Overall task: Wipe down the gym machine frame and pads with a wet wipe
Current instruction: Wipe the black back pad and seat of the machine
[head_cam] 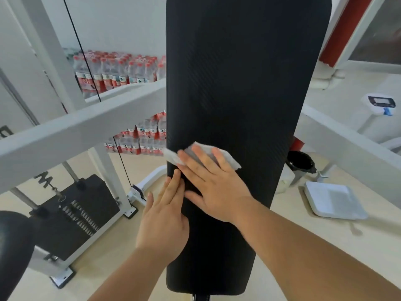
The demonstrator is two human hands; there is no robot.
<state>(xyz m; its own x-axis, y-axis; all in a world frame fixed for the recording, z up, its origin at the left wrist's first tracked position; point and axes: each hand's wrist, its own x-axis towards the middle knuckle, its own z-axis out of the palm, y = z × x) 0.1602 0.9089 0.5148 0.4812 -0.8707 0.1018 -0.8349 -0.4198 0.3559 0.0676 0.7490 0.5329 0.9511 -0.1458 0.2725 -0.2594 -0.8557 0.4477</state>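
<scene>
Black pad (238, 83): wet wipe (205, 147) pressed flat mid-pad under right hand (214, 185), fingers straight and spread. Left hand (165, 218) flat against pad's left edge, steadying. Apply even pressure; overlap long strokes along pad.

Counting one black pad (238, 83), one wet wipe (205, 147) and two hands, a left hand (165, 216) and a right hand (214, 187), both showing. Around them are standing at least four white frame beams (76, 129), one black cable (81, 48) showing in two stretches, one weight stack (71, 205), one black bin (301, 164), one white tray (334, 200) and one white stand with a display (380, 104). Bottled water (112, 70) is sitting in two stacked groups, the bottles running too many and too blurred to count.
</scene>
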